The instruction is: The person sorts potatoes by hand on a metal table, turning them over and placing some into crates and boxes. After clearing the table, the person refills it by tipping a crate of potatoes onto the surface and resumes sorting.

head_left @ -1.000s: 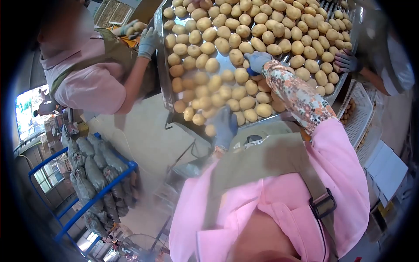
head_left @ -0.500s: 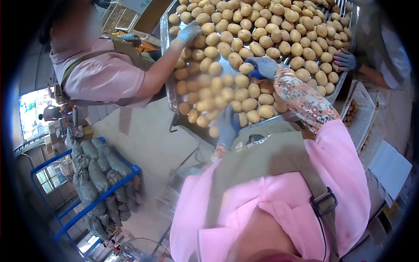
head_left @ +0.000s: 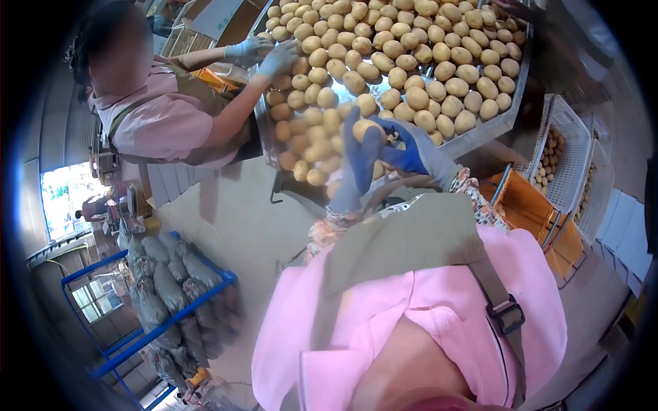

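Note:
Both my hands wear blue-grey gloves and meet over the near edge of a metal sorting table [head_left: 480, 139] heaped with potatoes [head_left: 452, 87]. A potato [head_left: 370, 131] sits between the fingers and thumb of my left hand [head_left: 358, 164], which appears to hold it. My right hand [head_left: 419, 152] is just beside it, thumb and fingers spread, its fingertips reaching the potato's right side. Whether they press on it is hard to see. Potatoes left of my hands look blurred.
Across the left corner, a co-worker [head_left: 171, 116] in light gloves reaches onto the potatoes. White crates [head_left: 565, 164] with potatoes and an orange container [head_left: 524, 209] stand at right. A blue rack [head_left: 164, 318] with filled sacks is at lower left.
My right hand has come back from the potatoes toward my left, which has risen to meet it. The co-worker's second hand now shows by the table. The camera view has shifted.

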The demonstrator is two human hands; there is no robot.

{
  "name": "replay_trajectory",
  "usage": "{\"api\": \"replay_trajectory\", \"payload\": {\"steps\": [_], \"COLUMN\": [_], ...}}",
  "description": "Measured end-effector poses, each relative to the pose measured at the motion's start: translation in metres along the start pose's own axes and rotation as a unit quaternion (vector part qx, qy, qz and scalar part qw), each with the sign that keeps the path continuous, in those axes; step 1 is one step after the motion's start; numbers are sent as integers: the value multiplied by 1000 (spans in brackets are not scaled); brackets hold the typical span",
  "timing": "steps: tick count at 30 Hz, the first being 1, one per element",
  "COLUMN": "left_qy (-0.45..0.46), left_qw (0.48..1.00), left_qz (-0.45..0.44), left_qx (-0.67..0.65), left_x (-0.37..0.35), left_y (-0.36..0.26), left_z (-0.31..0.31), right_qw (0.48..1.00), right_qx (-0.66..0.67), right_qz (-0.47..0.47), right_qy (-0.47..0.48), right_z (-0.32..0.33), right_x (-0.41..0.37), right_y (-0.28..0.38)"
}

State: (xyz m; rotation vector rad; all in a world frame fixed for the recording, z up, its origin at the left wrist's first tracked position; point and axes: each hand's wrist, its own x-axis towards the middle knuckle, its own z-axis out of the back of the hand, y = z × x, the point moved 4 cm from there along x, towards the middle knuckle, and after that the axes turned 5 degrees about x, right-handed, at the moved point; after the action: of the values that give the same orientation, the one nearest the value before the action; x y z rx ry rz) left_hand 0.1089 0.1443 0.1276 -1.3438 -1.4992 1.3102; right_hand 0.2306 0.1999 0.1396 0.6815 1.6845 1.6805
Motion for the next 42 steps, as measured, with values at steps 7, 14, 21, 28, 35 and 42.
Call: {"api": "replay_trajectory", "payload": {"steps": [7, 14, 21, 28, 35, 42], "left_qy": [-32, -95, -89, -13, -69, -68], "left_qw": [987, 987, 949, 965, 981, 946], "left_qz": [-138, 127, 237, 10, 72, -4], "left_qx": [83, -34, -187, 260, 163, 318], "left_x": [-57, -113, -134, -102, -53, -24], "left_y": [35, 89, 61, 89, 149, 128], "left_z": [26, 72, 25, 35, 49, 6], "right_qw": [954, 948, 821, 755, 821, 790], "right_qx": [218, -14, 520, 615, -36, 196], "right_qz": [122, 213, -90, -100, -52, -66], "right_qy": [-163, -237, -217, -204, -568, -578], "right_z": [15, -19, -30, 36, 174, 189], "right_x": [-49, -109, -138, -161, -346, -235], "right_y": [-41, -9, -11, -71, -253, -197]}}
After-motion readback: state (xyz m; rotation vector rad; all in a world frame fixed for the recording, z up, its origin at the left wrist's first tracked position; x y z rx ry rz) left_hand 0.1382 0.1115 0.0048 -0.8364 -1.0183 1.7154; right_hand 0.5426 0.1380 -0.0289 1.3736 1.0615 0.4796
